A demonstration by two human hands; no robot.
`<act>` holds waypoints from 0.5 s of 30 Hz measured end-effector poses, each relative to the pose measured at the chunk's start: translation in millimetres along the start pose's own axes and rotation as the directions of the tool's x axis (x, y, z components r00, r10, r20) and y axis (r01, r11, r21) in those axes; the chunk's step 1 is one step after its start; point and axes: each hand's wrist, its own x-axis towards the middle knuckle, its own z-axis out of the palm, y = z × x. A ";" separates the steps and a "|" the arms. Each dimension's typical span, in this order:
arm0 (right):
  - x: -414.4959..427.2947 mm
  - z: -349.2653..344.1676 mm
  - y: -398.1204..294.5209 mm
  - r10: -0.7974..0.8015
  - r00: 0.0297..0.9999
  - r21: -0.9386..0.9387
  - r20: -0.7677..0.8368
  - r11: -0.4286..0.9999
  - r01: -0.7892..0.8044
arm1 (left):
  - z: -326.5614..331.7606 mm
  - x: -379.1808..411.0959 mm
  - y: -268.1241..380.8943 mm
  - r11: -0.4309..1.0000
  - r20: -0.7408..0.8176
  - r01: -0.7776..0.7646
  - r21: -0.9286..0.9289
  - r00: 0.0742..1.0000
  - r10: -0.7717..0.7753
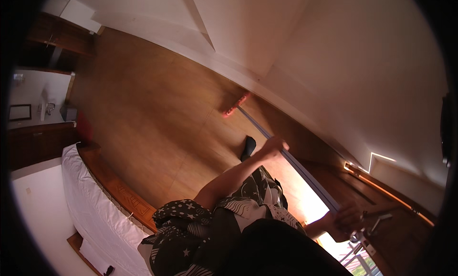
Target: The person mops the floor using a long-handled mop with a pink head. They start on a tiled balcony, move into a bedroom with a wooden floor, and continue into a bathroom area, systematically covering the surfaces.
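Observation:
A long-handled floor-cleaning tool, a mop or broom, slants across the room with its grey pole point(300, 170). Its narrow red head point(236, 104) rests on the brown floor point(154, 97), close to the foot of the white wall. My left hand point(273, 148) is wrapped around the pole at about its middle. Up near the pole's top end, my right hand point(345, 220) grips it too, dim and somewhat blurred. Just beyond that hand is the lever handle point(380, 222) of a wooden door point(400, 236); I cannot tell whether they touch.
One dark-covered foot point(249, 145) stands below my left hand. A bed with a white cover point(93, 193) and carved wooden frame point(125, 200) lies left. Dark wooden cabinets point(61, 36) stand at the far end. The white wall point(229, 66) borders the floor. Bright light enters beside the door.

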 end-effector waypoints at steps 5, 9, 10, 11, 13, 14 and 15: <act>-40.8 69.1 114.2 0.131 0.976 0.082 0.171 0.986 -0.147 | -82.3 -2.0 -132.8 0.963 -0.435 0.175 0.203 0.898 -0.072; -76.6 89.1 147.2 0.390 0.564 -0.112 0.728 0.879 -0.463 | -148.4 -35.6 -214.3 0.626 -0.457 0.580 0.522 0.809 -0.369; -74.5 88.2 148.3 0.409 0.585 -0.089 0.700 0.863 -0.498 | -156.1 -32.3 -208.1 0.671 -0.527 0.570 0.474 0.794 -0.303; -69.7 87.0 150.9 0.430 0.605 -0.063 0.670 0.845 -0.531 | -161.8 -30.0 -200.2 0.713 -0.594 0.552 0.432 0.769 -0.236; -35.1 61.5 157.8 0.425 0.687 -0.081 0.590 0.877 -0.473 | -170.8 -29.5 -160.9 0.853 -0.651 0.394 0.341 0.754 -0.088; -13.4 51.2 139.3 0.550 0.679 -0.030 0.485 0.787 -0.616 | -168.8 -22.3 -133.0 0.923 -0.669 0.257 0.288 0.743 0.001; 15.0 49.1 124.6 0.410 0.711 0.034 0.571 0.853 -0.520 | -154.1 -13.5 -110.7 0.971 -0.736 0.172 0.168 0.677 0.008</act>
